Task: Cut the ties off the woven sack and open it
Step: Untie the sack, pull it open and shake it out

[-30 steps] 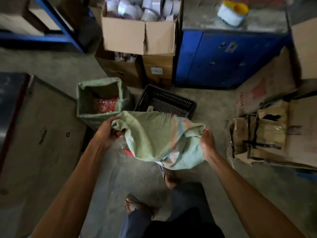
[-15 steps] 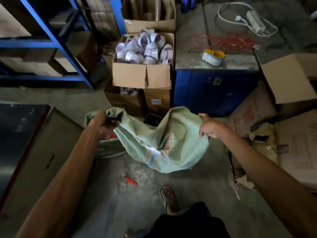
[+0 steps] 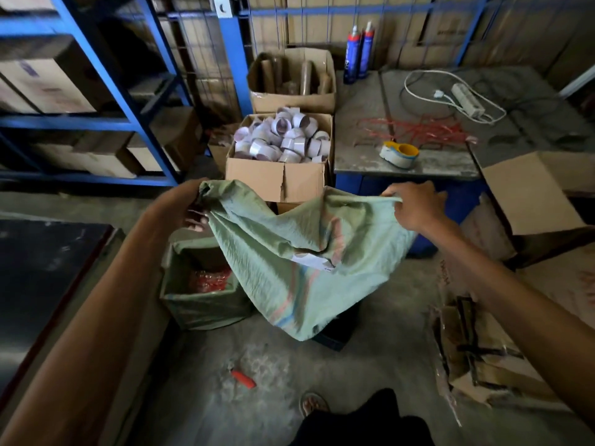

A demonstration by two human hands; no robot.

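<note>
I see the green woven sack [image 3: 299, 259] hanging limp in the air between both hands, its lower corner drooping down in front of a dark crate [image 3: 338, 329] on the floor. My left hand [image 3: 183, 207] has its fingers closed on the bunched upper left corner; my right hand [image 3: 415, 204] pinches the stretched upper right edge between thumb and fingers. A white label [image 3: 312, 260] shows in a fold near the sack's middle. Just below and left stands a lined box [image 3: 203, 304] with red material inside. A red-handled cutter [image 3: 243, 378] lies on the concrete floor, well apart from the sack. Behind the sack sits a carton of tape rolls [image 3: 283, 162], beside a blue table [image 3: 402, 162].
</note>
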